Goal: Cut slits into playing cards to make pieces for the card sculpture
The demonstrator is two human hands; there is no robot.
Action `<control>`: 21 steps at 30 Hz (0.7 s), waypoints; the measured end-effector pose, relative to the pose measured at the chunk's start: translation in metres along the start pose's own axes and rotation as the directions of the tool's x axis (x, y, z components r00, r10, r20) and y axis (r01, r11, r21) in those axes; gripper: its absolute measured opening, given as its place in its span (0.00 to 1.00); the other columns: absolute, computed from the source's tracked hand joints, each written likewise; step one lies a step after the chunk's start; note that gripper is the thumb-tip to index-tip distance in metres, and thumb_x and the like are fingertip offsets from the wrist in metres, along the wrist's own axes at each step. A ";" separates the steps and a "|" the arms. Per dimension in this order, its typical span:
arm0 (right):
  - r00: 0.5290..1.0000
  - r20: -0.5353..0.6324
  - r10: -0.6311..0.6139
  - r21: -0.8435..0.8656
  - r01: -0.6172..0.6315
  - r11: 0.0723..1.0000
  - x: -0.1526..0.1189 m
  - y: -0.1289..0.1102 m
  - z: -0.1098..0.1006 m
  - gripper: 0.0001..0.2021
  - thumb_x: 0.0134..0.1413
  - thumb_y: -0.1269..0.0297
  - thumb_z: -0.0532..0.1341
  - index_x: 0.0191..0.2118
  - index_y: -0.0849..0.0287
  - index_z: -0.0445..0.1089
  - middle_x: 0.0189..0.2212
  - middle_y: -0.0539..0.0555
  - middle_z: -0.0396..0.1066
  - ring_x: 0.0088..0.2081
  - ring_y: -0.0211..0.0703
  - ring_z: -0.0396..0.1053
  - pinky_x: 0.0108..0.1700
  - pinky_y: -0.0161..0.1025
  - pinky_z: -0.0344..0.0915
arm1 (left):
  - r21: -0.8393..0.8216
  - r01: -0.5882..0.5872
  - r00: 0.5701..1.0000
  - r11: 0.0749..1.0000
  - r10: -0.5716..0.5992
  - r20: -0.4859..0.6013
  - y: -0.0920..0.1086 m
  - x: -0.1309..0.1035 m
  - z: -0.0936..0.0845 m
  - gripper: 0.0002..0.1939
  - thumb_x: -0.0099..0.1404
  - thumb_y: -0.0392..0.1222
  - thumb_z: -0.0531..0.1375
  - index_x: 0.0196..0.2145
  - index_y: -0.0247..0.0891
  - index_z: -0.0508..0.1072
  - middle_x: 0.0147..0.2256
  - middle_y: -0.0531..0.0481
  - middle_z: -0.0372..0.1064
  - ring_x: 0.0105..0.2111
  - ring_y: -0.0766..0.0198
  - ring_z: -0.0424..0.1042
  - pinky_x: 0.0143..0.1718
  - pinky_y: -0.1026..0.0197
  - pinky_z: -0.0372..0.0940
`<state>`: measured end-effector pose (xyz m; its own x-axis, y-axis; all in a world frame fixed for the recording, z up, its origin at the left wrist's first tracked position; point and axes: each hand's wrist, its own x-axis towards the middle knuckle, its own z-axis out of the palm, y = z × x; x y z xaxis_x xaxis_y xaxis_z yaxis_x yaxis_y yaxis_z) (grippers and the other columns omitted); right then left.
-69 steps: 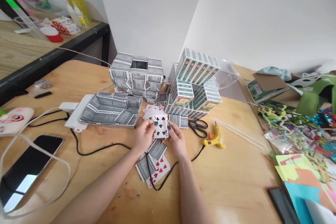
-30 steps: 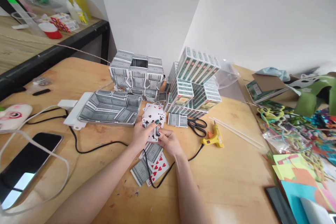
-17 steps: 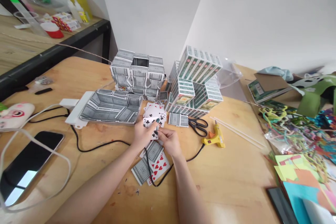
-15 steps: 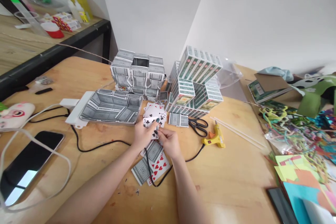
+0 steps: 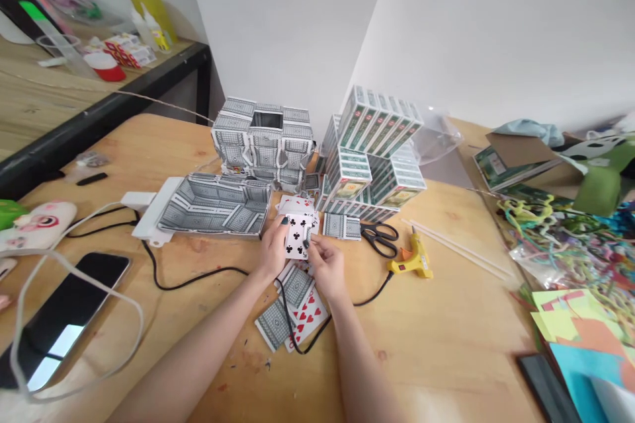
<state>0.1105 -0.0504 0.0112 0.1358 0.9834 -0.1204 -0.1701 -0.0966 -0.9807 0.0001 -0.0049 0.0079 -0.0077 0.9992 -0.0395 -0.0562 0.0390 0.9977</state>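
A five of clubs playing card faces up between my hands. My left hand grips its left edge, thumb on the face. At the right edge, my right hand pinches it with the fingers closed. Behind it lies a fanned pile of face-up cards. Below my hands, more cards lie loose, among them a heart card and a face-down card. To the left is an open tray covered in card backs. A larger box structure made of cards stands behind.
Stacked card boxes rise at the back right. Black scissors, a yellow glue gun and white sticks lie to the right. The glue gun's black cord crosses the loose cards. A phone is at left.
The five of clubs has turned from tilted and partly covered to flat and facing up. My left hand has shifted to its left edge, while my right still pinches the right side.
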 end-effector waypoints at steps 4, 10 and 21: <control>0.999 -0.004 0.038 0.105 -0.037 0.994 0.000 -0.002 -0.002 0.18 0.46 0.58 0.61 0.43 0.59 0.65 0.16 0.44 0.61 0.16 0.31 0.54 0.19 0.30 0.54 | 0.088 -0.021 1.000 0.996 0.021 0.002 -0.007 0.002 -0.004 0.13 0.58 0.42 0.51 0.37 0.36 0.70 0.38 0.48 0.70 0.39 0.61 0.68 0.40 0.62 0.62; 0.999 0.007 0.048 0.142 -0.048 0.989 0.002 -0.007 -0.005 0.16 0.45 0.62 0.59 0.42 0.56 0.60 0.13 0.40 0.54 0.15 0.31 0.52 0.18 0.29 0.51 | 0.065 -0.056 0.993 0.996 0.049 0.106 -0.005 -0.004 -0.001 0.18 0.59 0.41 0.52 0.46 0.37 0.68 0.47 0.46 0.68 0.46 0.58 0.66 0.46 0.59 0.61; 0.993 -0.103 -0.054 0.070 0.061 0.996 0.004 -0.003 -0.003 0.09 0.51 0.57 0.56 0.34 0.57 0.61 0.20 0.45 0.59 0.20 0.32 0.56 0.23 0.30 0.55 | 0.091 -0.133 0.987 0.987 0.123 0.108 -0.003 -0.012 0.003 0.17 0.60 0.41 0.52 0.46 0.36 0.69 0.45 0.45 0.69 0.44 0.58 0.67 0.47 0.60 0.61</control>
<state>0.1142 -0.0468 0.0133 0.2441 0.9662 -0.0829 -0.2294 -0.0255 -0.9730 0.0033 -0.0166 0.0052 0.0934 0.9916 0.0893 0.0361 -0.0930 0.9950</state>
